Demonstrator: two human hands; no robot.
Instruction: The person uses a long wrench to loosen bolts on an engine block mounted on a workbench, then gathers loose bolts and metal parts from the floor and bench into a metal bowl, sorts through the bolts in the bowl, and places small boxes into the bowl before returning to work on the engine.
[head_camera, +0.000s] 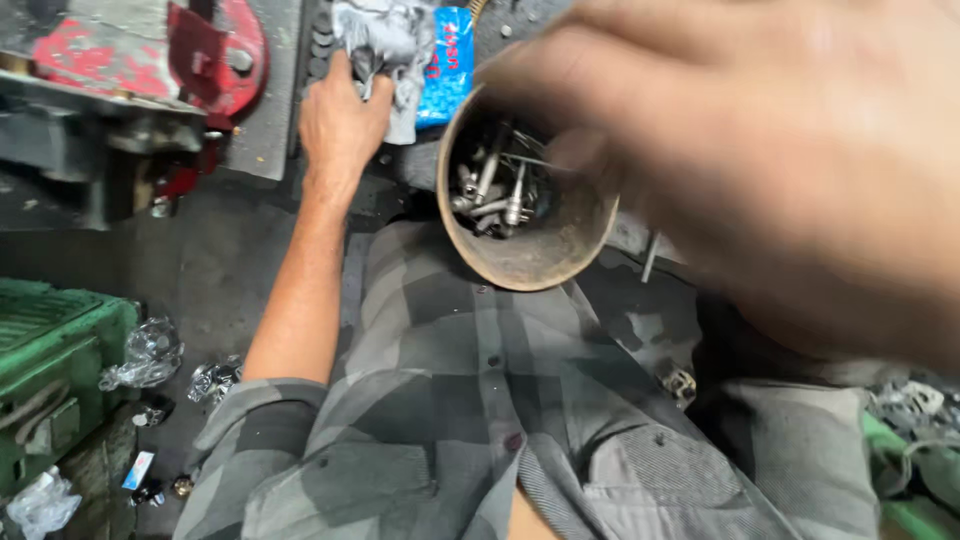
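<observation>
My right hand (780, 140) fills the upper right, close to the camera and blurred, gripping the rim of a rusty round tin (540, 255). Several metal bolts and small parts (495, 195) lie inside the tin. My left hand (340, 115) reaches forward with the arm stretched out, its fingers closed on a crumpled grey plastic bag (385, 40) on the bench. A blue packet (450, 65) lies right beside that bag. My grey checked shirt (450, 400) takes up the lower middle.
A red and grey machine part (150, 60) sits at the top left. A green metal box (50, 350) stands at the left edge. Crumpled clear wrappers (150, 355) and small scraps litter the dark floor (210, 270).
</observation>
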